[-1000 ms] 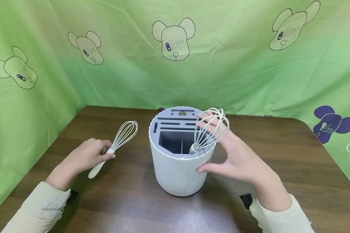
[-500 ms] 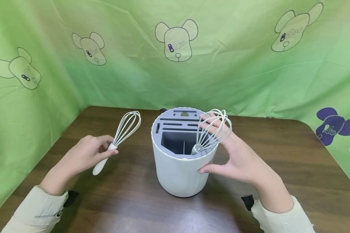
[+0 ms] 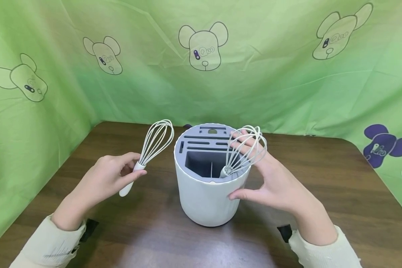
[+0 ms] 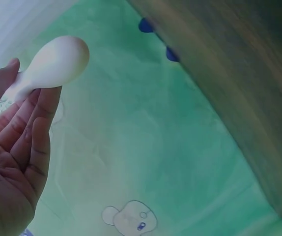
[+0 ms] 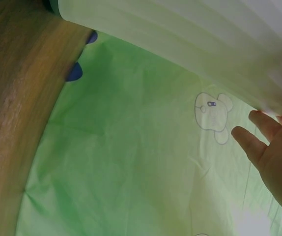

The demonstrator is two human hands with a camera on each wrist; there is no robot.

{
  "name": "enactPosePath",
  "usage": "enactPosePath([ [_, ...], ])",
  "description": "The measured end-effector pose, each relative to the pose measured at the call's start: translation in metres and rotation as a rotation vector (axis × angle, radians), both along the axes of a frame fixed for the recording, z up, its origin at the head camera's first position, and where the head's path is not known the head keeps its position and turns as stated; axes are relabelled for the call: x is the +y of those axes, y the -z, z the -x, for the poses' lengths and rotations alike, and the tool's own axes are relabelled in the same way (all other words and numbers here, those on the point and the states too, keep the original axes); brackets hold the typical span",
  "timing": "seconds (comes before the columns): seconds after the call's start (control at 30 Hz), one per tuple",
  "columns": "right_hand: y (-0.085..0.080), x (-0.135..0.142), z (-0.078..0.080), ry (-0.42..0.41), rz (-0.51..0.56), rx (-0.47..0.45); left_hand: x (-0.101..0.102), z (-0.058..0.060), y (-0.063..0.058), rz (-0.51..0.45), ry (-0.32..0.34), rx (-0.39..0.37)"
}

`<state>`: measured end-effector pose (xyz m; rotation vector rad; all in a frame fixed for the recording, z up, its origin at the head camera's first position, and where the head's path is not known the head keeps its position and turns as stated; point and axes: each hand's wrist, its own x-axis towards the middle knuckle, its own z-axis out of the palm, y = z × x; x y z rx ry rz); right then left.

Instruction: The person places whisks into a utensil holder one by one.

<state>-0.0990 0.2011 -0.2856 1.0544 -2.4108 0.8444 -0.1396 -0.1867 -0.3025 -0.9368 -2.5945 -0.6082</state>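
My left hand [image 3: 108,175] pinches a small white whisk [image 3: 157,141] near the top of its handle, above the table and apart from the holder. Its wire loops point up and right; the rounded handle end [image 4: 65,61] shows in the left wrist view. A white round utensil holder [image 3: 204,203] with a grey slotted top [image 3: 201,141] stands upright at the middle. In the right part of its large opening, a second whisk [image 3: 248,149] stands handle down, loops above the rim. My right hand [image 3: 274,178] rests against the holder's right side, fingers nearly straight, partly behind those loops.
The brown wooden table [image 3: 147,238] extends around the holder on all sides. A green cloth [image 3: 147,85] with printed bear heads hangs behind and along the sides. Narrow slots [image 3: 197,143] and a divider [image 3: 211,169] show in the holder's top.
My left hand has lifted its whisk and carried it right, toward the holder, with the loops tilting higher. The right hand, the holder and the second whisk stay in place.
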Motion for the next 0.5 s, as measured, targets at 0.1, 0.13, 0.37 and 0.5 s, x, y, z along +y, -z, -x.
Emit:
enactPosePath([
  [0.1,0.001,0.001,0.000,0.011,-0.008,-0.023,0.004,-0.002,-0.001,-0.039,0.019,0.038],
  [0.13,0.001,0.001,0.000,0.013,-0.010,-0.030,0.006,-0.002,-0.001,-0.054,0.027,0.051],
  [0.37,0.000,0.001,0.001,0.010,-0.008,-0.033,0.019,-0.009,-0.013,-0.202,0.132,0.155],
  [0.5,0.000,0.001,0.001,0.011,-0.011,-0.034,0.028,-0.015,-0.021,-0.287,0.189,0.220],
])
